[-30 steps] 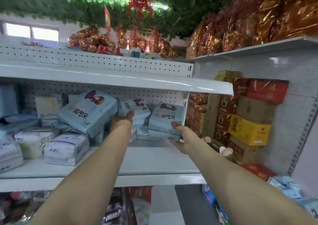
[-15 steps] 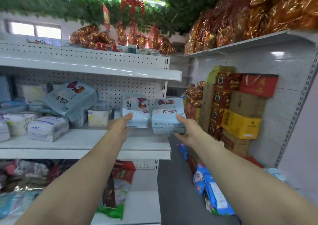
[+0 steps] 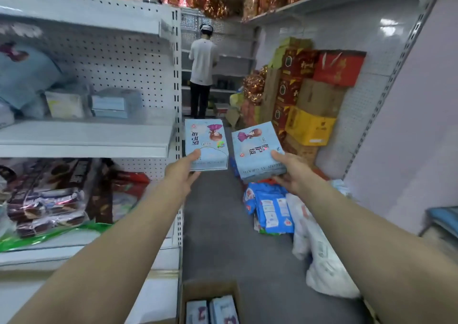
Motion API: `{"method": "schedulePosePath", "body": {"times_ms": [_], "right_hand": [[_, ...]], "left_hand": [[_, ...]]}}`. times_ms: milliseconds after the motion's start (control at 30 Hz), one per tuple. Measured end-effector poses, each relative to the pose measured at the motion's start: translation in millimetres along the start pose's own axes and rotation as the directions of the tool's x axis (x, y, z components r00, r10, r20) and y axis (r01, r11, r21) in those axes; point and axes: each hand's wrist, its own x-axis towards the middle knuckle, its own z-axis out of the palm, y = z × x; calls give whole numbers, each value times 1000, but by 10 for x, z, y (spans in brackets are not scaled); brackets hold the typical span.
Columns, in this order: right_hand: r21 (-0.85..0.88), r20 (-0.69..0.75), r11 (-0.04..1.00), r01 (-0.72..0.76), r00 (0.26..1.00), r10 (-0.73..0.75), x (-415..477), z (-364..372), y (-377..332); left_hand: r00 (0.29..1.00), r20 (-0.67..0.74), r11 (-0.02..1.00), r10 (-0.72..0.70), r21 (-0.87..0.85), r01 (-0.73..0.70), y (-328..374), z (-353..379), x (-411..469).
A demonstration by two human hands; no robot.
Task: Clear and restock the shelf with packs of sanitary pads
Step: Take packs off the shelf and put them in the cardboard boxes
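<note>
- Right at the bottom edge there's an open cardboard box [image 3: 208, 289] on the floor with a couple of light-blue pad packs [image 3: 223, 310] standing in it.
- Left hand [image 3: 182, 168] grips a light-blue sanitary pad pack [image 3: 205, 147], thumb on the front and fingers underneath. It's held out over the aisle, just past the shelf's end post.
- Right hand [image 3: 293, 172] grips a second blue pack [image 3: 257, 147] the same way, tilted a bit. It could be two stacked, I can't tell.
- Under the right hand, blue packets [image 3: 272, 209] and a white plastic bag [image 3: 322, 261] lie on the grey floor.
- On the left, the white shelf [image 3: 84, 137] has a few packs [image 3: 116, 103] at the back.
- Further back are stacked cartons [image 3: 309, 125], and a person in a white shirt [image 3: 203, 63] facing away.
</note>
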Motion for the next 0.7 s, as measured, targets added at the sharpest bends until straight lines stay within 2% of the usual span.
{"method": "schedulePosePath", "body": {"times_ms": [233, 400, 533, 700], "right_hand": [[-13, -43, 979, -204, 978, 203, -33, -565, 1028], [33, -97, 921, -388, 916, 390, 7, -783, 2060], [26, -107, 845, -534, 839, 533, 16, -918, 2895], [34, -100, 718, -695, 712, 695, -84, -1022, 4004]], "left_hand": [[981, -7, 979, -193, 59, 193, -1152, -116, 82], [922, -110, 912, -371, 143, 384, -2036, -609, 283], [835, -230, 832, -500, 140, 537, -2792, -1099, 324], [674, -388, 712, -629, 62, 700, -3687, -1780, 411]]}}
